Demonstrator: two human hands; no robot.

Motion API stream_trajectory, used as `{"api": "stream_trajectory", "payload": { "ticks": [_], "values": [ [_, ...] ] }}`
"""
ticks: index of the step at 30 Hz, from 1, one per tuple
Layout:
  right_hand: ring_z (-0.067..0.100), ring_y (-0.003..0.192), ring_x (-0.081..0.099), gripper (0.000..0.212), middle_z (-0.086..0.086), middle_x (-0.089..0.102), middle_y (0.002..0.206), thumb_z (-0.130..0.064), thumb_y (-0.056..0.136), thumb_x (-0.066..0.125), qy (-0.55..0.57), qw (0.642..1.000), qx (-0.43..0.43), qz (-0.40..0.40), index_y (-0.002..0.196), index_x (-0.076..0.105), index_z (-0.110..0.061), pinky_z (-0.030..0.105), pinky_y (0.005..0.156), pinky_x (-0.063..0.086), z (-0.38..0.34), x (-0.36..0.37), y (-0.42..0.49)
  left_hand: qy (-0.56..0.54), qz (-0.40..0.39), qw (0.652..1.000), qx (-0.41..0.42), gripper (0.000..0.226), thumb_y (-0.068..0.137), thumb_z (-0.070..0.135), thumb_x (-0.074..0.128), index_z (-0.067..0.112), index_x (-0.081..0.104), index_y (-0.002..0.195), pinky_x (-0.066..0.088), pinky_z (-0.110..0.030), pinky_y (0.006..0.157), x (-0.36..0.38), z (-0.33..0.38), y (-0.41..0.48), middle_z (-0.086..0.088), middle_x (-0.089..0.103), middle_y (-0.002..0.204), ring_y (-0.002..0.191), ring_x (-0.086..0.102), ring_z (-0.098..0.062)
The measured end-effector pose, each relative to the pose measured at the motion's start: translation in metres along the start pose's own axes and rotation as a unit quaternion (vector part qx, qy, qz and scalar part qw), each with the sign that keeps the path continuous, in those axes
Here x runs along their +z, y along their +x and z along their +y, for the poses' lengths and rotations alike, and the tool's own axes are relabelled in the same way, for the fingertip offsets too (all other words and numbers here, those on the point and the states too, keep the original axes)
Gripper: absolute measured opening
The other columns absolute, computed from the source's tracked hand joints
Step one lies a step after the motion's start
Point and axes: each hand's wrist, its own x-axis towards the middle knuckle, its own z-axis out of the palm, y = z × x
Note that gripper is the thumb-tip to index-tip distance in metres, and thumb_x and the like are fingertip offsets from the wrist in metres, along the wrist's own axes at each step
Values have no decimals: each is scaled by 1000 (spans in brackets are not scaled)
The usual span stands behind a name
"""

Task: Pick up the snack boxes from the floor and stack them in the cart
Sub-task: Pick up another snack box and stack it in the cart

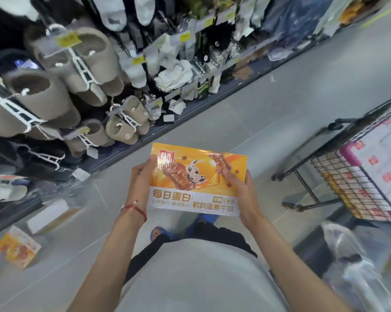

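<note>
An orange and white snack box (195, 180) is held level in front of my body, above the floor. My left hand (140, 179) grips its left edge with the thumb on top. My right hand (239, 188) grips its right edge the same way. To the right stands the black wire cart (347, 176), with pink and white boxes (385, 154) stacked inside. Another orange snack box (17, 247) lies on the floor at the lower left, and a white box (48, 216) lies just beyond it.
A shelf rack (82, 70) hung with slippers and socks runs along the left and top. Its dark base edge (190, 111) borders the grey tiled aisle. A clear plastic-wrapped pack (352, 262) sits at the lower right, near the cart.
</note>
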Motion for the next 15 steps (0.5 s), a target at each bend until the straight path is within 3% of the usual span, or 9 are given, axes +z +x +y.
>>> {"api": "stream_trajectory", "payload": {
  "ticks": [3,7,13,15],
  "values": [
    [26,85,78,46,8,79,110,-30,92,75,41,999,-12,19,131,53,-19,36,71,62,-16,-44,14,57,-52,997,12,72,76,70,64,22,58,129,59,-37,72,58,11,9,-6,75,109,93,75,-27],
    [36,97,77,60,11,78,113,-36,82,83,101,992,-35,70,132,54,-19,52,89,62,-36,-101,35,133,-119,984,25,85,70,77,66,17,58,129,60,-45,80,137,26,24,-11,74,113,95,74,-32],
    [39,100,75,66,15,77,115,-39,78,80,169,973,-66,146,134,58,-13,53,91,62,-59,-174,65,213,-208,954,38,93,68,79,68,16,54,135,58,-51,89,255,45,50,-13,70,120,101,72,-34],
    [40,101,75,67,15,76,116,-40,78,81,194,962,-69,179,134,58,-12,55,93,60,-66,-195,77,240,-236,941,37,91,72,77,67,14,53,136,59,-47,83,294,51,61,-13,72,116,99,72,-34]
  ]
}}
